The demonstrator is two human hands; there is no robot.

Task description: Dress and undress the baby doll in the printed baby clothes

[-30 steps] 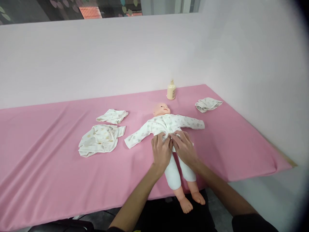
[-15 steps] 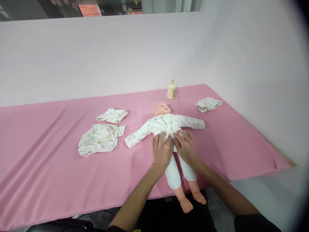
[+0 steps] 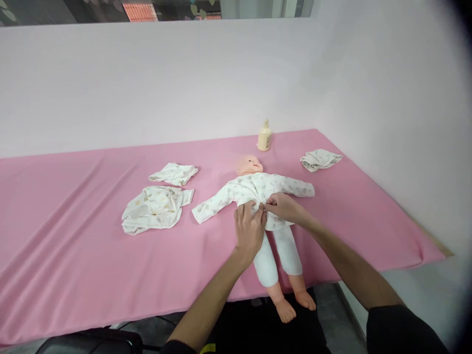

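Note:
A baby doll lies on its back on the pink-covered table, feet towards me and over the front edge. It wears a white patterned long-sleeved baby shirt, sleeves spread to both sides, and its legs have white coverings down to the shins. My left hand rests on the shirt's front at the belly, its bent fingers closed on the fabric. Beside it, my right hand pinches the shirt front near the middle. The fingertips of both hands almost meet. Whatever fastening lies under them is hidden.
The pink sheet covers the table, which meets white walls behind and at right. Left of the doll lie a folded white garment and a larger one. A pump bottle stands behind the head; another folded cloth lies right.
My right hand has turned and lifted its wrist outward to the right, uncovering more of the shirt's lower front. My left hand stays in nearly the same place. The view has shifted slightly.

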